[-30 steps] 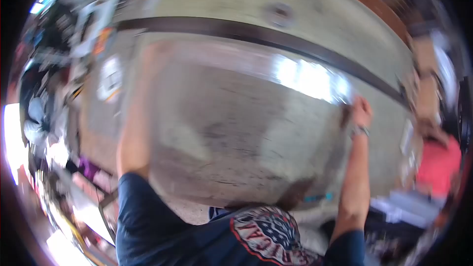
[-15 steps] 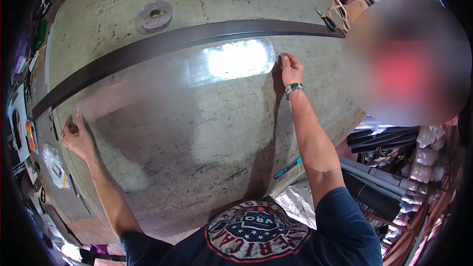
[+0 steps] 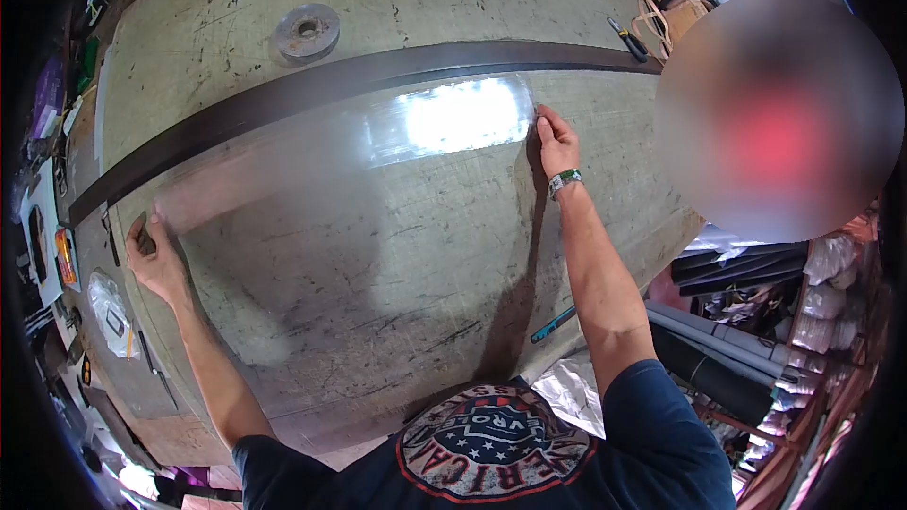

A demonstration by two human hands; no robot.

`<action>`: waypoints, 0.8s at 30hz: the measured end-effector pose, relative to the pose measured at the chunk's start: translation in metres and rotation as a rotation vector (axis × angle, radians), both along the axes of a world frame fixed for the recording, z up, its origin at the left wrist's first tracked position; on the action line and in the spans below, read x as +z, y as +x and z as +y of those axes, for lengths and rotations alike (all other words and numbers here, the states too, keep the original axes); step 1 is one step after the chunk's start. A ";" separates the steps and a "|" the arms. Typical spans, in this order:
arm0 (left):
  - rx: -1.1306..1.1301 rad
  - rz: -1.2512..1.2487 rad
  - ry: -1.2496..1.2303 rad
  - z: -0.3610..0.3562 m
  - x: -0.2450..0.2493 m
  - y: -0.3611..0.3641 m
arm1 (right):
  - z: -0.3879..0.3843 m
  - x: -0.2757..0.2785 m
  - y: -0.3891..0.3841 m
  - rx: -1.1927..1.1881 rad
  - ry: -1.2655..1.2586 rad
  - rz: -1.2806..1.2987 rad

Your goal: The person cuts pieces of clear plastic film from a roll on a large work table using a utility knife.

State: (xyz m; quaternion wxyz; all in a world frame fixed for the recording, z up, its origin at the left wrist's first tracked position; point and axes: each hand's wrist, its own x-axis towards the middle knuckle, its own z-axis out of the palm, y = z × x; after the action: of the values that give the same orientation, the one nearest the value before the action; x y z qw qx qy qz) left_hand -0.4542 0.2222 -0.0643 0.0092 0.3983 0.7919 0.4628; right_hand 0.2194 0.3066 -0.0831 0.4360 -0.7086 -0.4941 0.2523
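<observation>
A long, clear plastic strip [image 3: 387, 137] lies across the table along the near side of a dark brown bar [image 3: 312, 90]. Bright light reflects from the strip's right half, while its left half is faint and see-through. At the strip's left end, my left hand [image 3: 159, 260] pinches the edge between thumb and fingertips. My right hand [image 3: 557, 144] has its thumb and forefinger closed on the opposite end, with a patterned band round the wrist. Beyond the bar, a roll of clear tape [image 3: 308, 33] lies flat.
Yellow-and-black pliers [image 3: 626, 40] lie at the far right of the worn table [image 3: 425, 274]. A blue cutter [image 3: 553, 324] rests near the front edge. A plastic bag [image 3: 111, 312] lies at left. A person, blurred [image 3: 779, 123], is at right, above dark rolls [image 3: 737, 269].
My right thumb and forefinger have closed in on the strip's right end. My left hand keeps its grip at the other end. The whole view has shifted slightly.
</observation>
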 end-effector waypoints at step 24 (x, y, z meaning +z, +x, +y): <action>-0.544 -1.411 0.499 -0.249 0.174 0.366 | -0.209 0.148 -0.275 1.167 0.139 0.168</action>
State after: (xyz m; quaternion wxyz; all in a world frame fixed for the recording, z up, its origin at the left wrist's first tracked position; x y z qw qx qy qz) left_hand -0.0881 -0.0271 0.1094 0.5318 0.1809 0.3469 0.7511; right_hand -0.0556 0.0975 0.0650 0.3084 -0.2673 -0.7810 0.4727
